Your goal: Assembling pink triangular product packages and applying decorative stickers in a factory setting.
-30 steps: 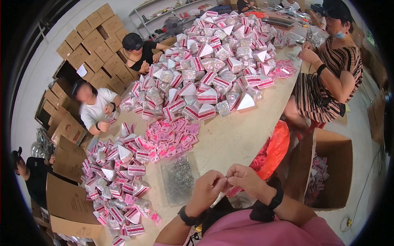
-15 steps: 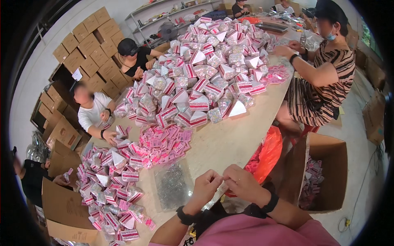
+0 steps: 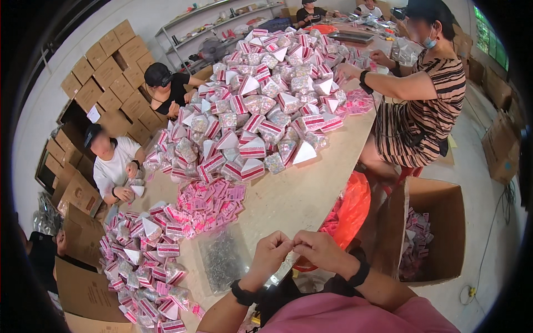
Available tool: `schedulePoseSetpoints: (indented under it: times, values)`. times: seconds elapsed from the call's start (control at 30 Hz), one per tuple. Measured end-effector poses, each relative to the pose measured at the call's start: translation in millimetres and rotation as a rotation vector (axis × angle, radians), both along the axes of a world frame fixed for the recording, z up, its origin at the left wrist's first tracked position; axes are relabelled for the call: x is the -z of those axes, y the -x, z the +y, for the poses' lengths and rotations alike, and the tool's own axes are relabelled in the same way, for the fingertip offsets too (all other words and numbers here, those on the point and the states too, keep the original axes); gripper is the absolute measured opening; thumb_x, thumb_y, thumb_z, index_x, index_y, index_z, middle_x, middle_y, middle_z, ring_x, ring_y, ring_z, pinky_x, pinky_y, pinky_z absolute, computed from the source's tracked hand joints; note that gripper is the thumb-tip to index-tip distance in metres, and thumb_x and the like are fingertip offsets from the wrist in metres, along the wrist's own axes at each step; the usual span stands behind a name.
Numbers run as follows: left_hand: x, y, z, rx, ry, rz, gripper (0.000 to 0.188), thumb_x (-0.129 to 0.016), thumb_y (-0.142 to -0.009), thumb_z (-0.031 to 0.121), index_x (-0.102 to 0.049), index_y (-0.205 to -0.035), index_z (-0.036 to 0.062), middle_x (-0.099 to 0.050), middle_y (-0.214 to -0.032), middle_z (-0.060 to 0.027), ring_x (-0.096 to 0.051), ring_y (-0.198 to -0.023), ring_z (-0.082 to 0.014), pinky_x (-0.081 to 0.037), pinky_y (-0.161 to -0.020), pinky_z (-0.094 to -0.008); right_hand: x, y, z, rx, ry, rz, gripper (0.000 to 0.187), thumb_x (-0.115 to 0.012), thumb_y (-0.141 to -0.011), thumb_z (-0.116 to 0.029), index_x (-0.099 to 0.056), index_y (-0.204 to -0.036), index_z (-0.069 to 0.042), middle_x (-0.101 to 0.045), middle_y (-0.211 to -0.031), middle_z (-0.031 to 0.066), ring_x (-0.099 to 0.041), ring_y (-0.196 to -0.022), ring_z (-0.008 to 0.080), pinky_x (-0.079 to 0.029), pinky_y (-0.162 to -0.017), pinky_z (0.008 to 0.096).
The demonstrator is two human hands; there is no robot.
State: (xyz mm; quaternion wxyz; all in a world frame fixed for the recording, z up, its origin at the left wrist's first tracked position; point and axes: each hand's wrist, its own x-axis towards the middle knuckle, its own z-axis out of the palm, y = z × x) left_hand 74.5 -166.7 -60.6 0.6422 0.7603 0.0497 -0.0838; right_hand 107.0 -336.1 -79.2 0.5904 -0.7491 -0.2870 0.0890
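Note:
My left hand (image 3: pixel 271 256) and my right hand (image 3: pixel 324 253) meet above the table's near edge, fingertips pinched together. Whatever is between them is too small or hidden to make out. Just left of my left hand lies a clear plastic bag (image 3: pixel 221 260) of small dark metal-looking pieces. Beyond it is a heap of pink printed cards (image 3: pixel 208 201). Several clear-wrapped packs shaped like cake slices (image 3: pixel 147 261), white with pink-red bands, are piled at the table's left end.
A far larger pile of such packs (image 3: pixel 272 105) covers the middle of the table (image 3: pixel 294 191). At my right are a red plastic bag (image 3: pixel 355 208) and an open carton (image 3: pixel 444 233) holding pink-and-white packs. Co-workers sit around the table; cartons (image 3: pixel 105 77) are stacked behind.
My hands have come closer together, fingertips now touching. The view has shifted slightly. The co-worker in white at the left now holds a white-topped pack near the table edge.

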Motion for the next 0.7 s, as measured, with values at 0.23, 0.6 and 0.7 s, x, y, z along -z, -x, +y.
schedulePoseSetpoints:
  times: [0.23,0.6,0.7]
  values:
    - [7.4,-8.3,-14.0,0.061,-0.339,-0.207,0.018,-0.061,-0.087,0.016,-0.058,-0.079,0.0000,-0.051,-0.065,0.0023,-0.044,-0.063,-0.0045,-0.036,-0.054,-0.0225,21.7,-7.3,8.8,0.104,-0.161,0.321,0.014,-0.055,-0.077,0.006,-0.051,-0.087,-0.001,-0.051,-0.074,0.0008,-0.048,-0.068,0.0090,-0.040,-0.057,0.0257]
    - [34.4,-32.3,-8.4,0.020,-0.057,-0.008,0.016,-0.059,-0.086,0.015,-0.057,-0.075,0.0040,-0.050,-0.066,0.0044,-0.042,-0.059,-0.0032,-0.034,-0.051,-0.0206,19.4,-7.3,3.6,0.265,0.216,-0.290,0.011,-0.057,-0.084,-0.011,-0.057,-0.090,-0.002,-0.060,-0.079,0.0156,-0.060,-0.071,0.0332,-0.048,-0.061,0.0402]
    - [38.3,-35.2,-5.5,0.014,-0.077,-0.025,0.017,-0.060,-0.088,0.017,-0.056,-0.075,0.0049,-0.048,-0.063,0.0058,-0.042,-0.057,-0.0024,-0.032,-0.049,-0.0198,23.5,-12.1,6.1,0.223,0.257,-0.357,0.009,-0.059,-0.082,-0.008,-0.059,-0.087,-0.001,-0.061,-0.079,0.0153,-0.059,-0.073,0.0333,-0.048,-0.063,0.0383]
